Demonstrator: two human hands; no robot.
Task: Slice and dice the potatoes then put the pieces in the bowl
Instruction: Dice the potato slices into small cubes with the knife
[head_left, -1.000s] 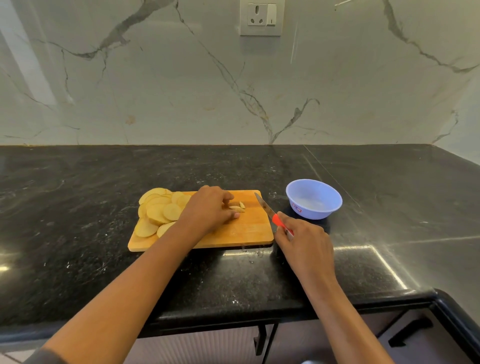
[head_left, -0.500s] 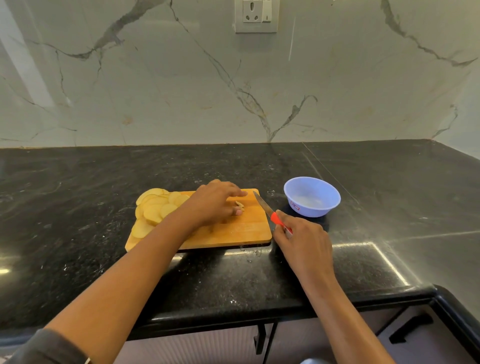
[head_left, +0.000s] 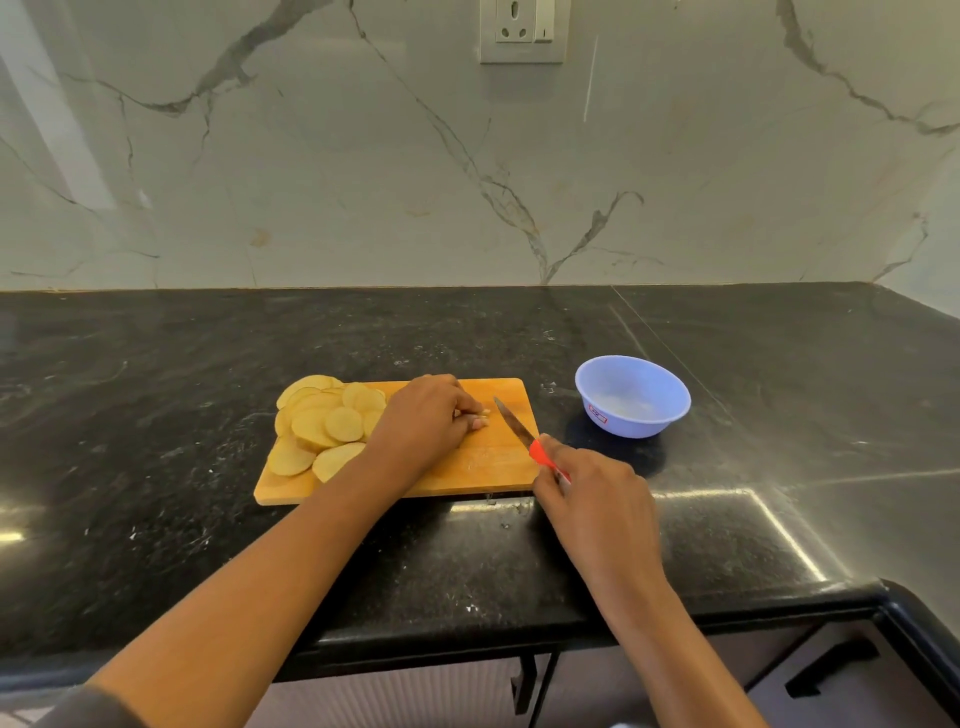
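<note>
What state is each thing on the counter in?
Left hand: curled, holding pieces on board.
Right hand: gripping knife handle.
Knife: blade angled over board.
Slices: cut, piled on board's left end.
Bowl: upright, no potato inside.

My round, pale-yellow potato slices (head_left: 327, 426) lie flat and overlapping in a heap on the left half of the wooden cutting board (head_left: 498, 462). A few small potato pieces (head_left: 483, 413) sit toward the board's far right, mostly hidden under the curled fingers of my left hand (head_left: 423, 421). The red-handled knife (head_left: 511, 423), gripped in my right hand (head_left: 597, 499), points its blade tip just right of them. The light-blue bowl (head_left: 639, 423) stands upright on the surface (head_left: 208, 519), right of the board.
</note>
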